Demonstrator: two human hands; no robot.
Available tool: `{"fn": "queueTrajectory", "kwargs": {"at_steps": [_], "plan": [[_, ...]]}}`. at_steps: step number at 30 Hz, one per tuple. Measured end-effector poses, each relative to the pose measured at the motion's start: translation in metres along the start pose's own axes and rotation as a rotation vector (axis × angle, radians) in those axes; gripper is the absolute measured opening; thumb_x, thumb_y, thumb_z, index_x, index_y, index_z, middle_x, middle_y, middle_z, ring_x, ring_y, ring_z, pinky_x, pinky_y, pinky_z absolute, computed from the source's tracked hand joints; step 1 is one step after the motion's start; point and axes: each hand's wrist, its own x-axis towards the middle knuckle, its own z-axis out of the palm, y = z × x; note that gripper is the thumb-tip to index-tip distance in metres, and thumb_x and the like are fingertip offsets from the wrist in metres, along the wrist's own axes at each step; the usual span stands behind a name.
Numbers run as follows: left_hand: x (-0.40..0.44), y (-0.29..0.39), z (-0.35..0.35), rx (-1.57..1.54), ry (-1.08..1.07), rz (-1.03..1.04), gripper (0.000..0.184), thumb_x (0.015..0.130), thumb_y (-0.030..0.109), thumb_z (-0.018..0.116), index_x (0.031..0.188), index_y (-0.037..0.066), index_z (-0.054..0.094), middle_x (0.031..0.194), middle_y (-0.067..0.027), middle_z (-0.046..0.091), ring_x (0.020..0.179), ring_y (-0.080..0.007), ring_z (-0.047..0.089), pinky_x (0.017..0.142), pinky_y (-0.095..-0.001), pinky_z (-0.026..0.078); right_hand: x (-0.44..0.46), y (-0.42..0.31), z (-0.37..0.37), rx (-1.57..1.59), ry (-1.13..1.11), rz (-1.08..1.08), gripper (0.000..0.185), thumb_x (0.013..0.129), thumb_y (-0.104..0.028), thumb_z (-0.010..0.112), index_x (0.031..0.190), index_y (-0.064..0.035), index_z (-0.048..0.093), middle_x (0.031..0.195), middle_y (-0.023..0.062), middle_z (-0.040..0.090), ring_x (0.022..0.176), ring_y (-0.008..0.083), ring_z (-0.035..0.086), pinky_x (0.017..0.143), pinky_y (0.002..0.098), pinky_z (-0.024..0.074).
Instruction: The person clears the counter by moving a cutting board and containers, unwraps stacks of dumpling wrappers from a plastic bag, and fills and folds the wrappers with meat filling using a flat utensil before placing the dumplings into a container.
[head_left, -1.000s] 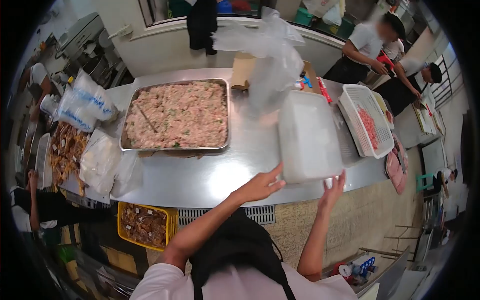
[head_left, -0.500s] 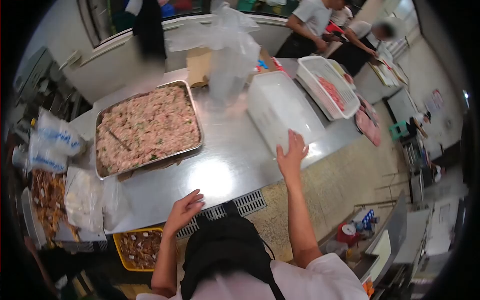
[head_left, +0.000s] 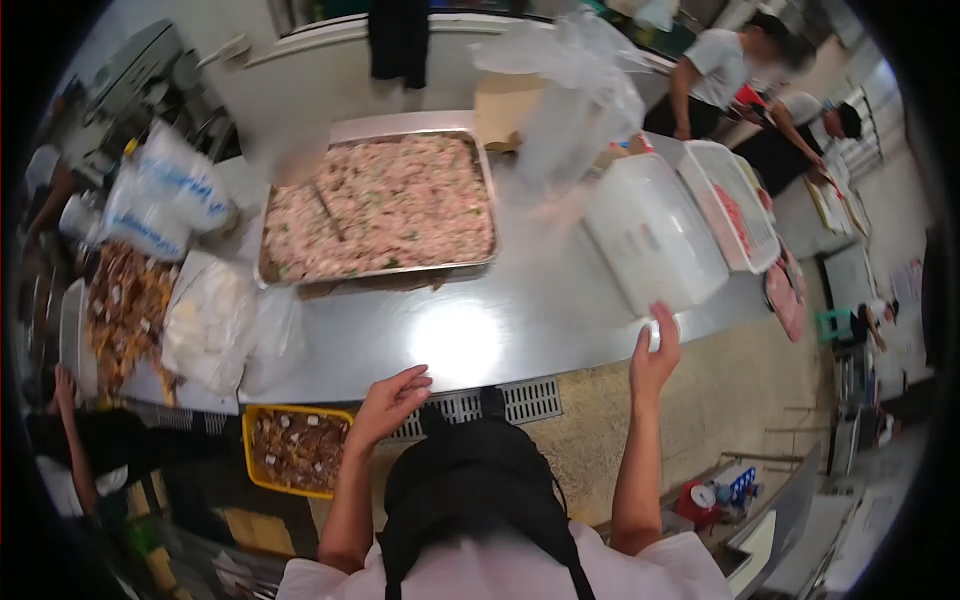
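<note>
My left hand (head_left: 393, 402) hovers by the front edge of the steel table (head_left: 540, 300), its fingers loosely stretched and nothing in them. Close to the near edge of a translucent white plastic tub (head_left: 655, 235), my right hand (head_left: 656, 350) has thumb and fingers apart; whether a fingertip touches the tub I cannot tell. The tub appears to lie bottom up on the table. Left of centre stands a large metal tray (head_left: 495, 225) full of minced meat (head_left: 400, 200) with green bits, a thin utensil handle (head_left: 328, 212) sticking out of it.
Clear plastic bags (head_left: 575, 120) stand behind the tub. A white basket (head_left: 755, 245) holds pink meat. At left are bagged goods (head_left: 165, 195), browned meat pieces (head_left: 125, 305) and a white bag (head_left: 210, 320). A yellow crate (head_left: 250, 450) sits below. Co-workers (head_left: 715, 75) stand at upper right.
The view has turned, so the table's contents appear farther right. My right hand has drawn back from the tub's top toward its near edge. My left hand remains near the table's front.
</note>
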Motion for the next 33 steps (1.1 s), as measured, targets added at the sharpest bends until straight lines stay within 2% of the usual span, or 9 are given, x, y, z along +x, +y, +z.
{"fn": "queueTrajectory", "kwargs": {"at_steps": [5,11,16,18,22,24,26,29,33], "plan": [[-0.014,-0.018,-0.008,0.171,-0.002,0.006,0.044,0.099,0.019,0.065,0.138,-0.001,0.057,0.115,-0.0124,0.071,0.101,-0.016,0.067,0.09,-0.0306,0.054,-0.093,-0.04,0.023,0.383,-0.626,0.326,0.021,0.098,-0.009,0.061,0.114,0.0002,0.07,0.111,0.0134,0.072,0.104,0.0222,0.068,0.087,0.0323,0.0526],[-0.023,-0.035,-0.005,0.35,0.017,0.05,0.045,0.098,0.022,0.066,0.136,0.0,0.058,0.112,-0.0142,0.073,0.098,-0.0209,0.07,0.086,-0.033,0.055,-0.142,-0.05,0.042,0.503,-0.749,0.413,0.024,0.101,-0.017,0.06,0.116,-0.002,0.071,0.107,0.0097,0.073,0.099,0.0183,0.069,0.078,0.0302,0.0533],[-0.034,-0.027,-0.008,0.429,0.081,0.139,0.044,0.096,0.021,0.067,0.133,-0.001,0.059,0.105,-0.0176,0.073,0.093,-0.0299,0.072,0.086,-0.0383,0.055,-0.14,-0.054,0.045,0.485,-0.793,0.408,0.027,0.101,-0.02,0.061,0.119,-0.0027,0.07,0.111,0.0103,0.073,0.102,0.0192,0.069,0.082,0.0325,0.0548],[-0.039,-0.031,-0.022,0.414,0.175,0.181,0.043,0.094,0.02,0.068,0.131,-0.001,0.061,0.1,-0.0138,0.074,0.089,-0.0252,0.071,0.082,-0.0359,0.056,-0.141,-0.052,0.049,0.477,-0.783,0.425,0.028,0.101,-0.021,0.061,0.12,-0.0015,0.07,0.111,0.0115,0.072,0.103,0.0202,0.069,0.083,0.0331,0.0548],[-0.054,-0.022,-0.103,0.432,0.94,0.279,0.036,0.085,0.009,0.071,0.12,0.003,0.066,0.091,-0.0155,0.069,0.074,-0.0245,0.068,0.069,-0.0361,0.055,-0.141,-0.056,0.049,0.477,-0.808,0.427,0.028,0.1,-0.018,0.062,0.12,0.0006,0.069,0.11,0.0123,0.073,0.102,0.0205,0.07,0.085,0.0312,0.0542],[-0.07,0.018,-0.145,0.593,1.25,0.196,0.036,0.08,0.004,0.073,0.116,0.005,0.068,0.094,-0.0123,0.065,0.082,-0.0266,0.064,0.075,-0.0384,0.052,-0.142,-0.058,0.049,0.489,-0.82,0.426,0.027,0.1,-0.017,0.062,0.12,0.0006,0.069,0.11,0.0121,0.073,0.102,0.0201,0.07,0.085,0.0309,0.0542],[-0.072,0.033,-0.178,0.98,1.488,0.386,0.038,0.077,0.005,0.075,0.114,0.007,0.068,0.096,-0.0103,0.062,0.092,-0.0301,0.06,0.084,-0.0429,0.047,-0.141,-0.062,0.051,0.503,-0.83,0.424,0.026,0.1,-0.016,0.062,0.119,0.0006,0.069,0.11,0.012,0.073,0.101,0.0196,0.07,0.085,0.0305,0.0541],[-0.061,0.01,-0.22,1.111,1.343,0.185,0.042,0.077,0.006,0.075,0.118,0.007,0.067,0.102,-0.0111,0.063,0.105,-0.0338,0.057,0.091,-0.0464,0.043,-0.139,-0.072,0.054,0.546,-0.878,0.403,0.025,0.1,-0.014,0.062,0.118,0.0011,0.069,0.11,0.0119,0.073,0.1,0.0186,0.07,0.086,0.0303,0.0541],[-0.068,-0.003,-0.23,1.069,1.248,0.116,0.045,0.079,0.005,0.073,0.123,0.008,0.064,0.109,-0.0134,0.062,0.107,-0.0359,0.057,0.09,-0.0479,0.043,-0.118,-0.107,0.074,0.592,-1.001,0.253,0.023,0.1,-0.012,0.062,0.117,0.0017,0.069,0.11,0.0115,0.072,0.1,0.0188,0.069,0.088,0.0304,0.0538]]}}
